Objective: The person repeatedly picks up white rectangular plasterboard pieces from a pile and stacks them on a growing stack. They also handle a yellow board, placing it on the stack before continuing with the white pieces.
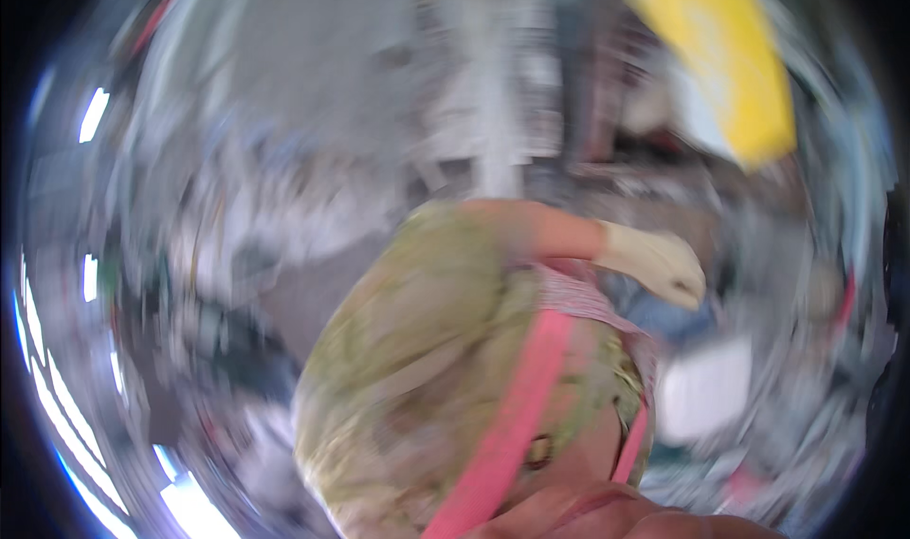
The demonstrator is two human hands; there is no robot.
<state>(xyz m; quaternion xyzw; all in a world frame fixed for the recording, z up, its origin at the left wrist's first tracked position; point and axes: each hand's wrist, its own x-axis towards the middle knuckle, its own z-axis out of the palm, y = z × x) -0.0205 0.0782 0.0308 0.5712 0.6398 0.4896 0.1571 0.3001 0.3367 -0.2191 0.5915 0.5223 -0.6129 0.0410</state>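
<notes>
My left hand (656, 266) wears a pale cream glove and is held in front of my body, right of the middle. The bare forearm above the glove comes out of a loose green-patterned sleeve (417, 321). Motion smears the glove, so its fingers do not show apart, and I cannot make out anything in them. Just below the hand is a blurred blue patch (668, 316). Pink apron straps (517, 416) run over my clothing. My right hand does not show.
A large yellow shape (735, 65) with a rounded lower end stands at the upper right. Below the glove is a blurred white squarish thing (706, 389). Grey floor (313, 65) spreads at the upper left. Bright lights (194, 506) line the left rim. Much of the surroundings is smeared.
</notes>
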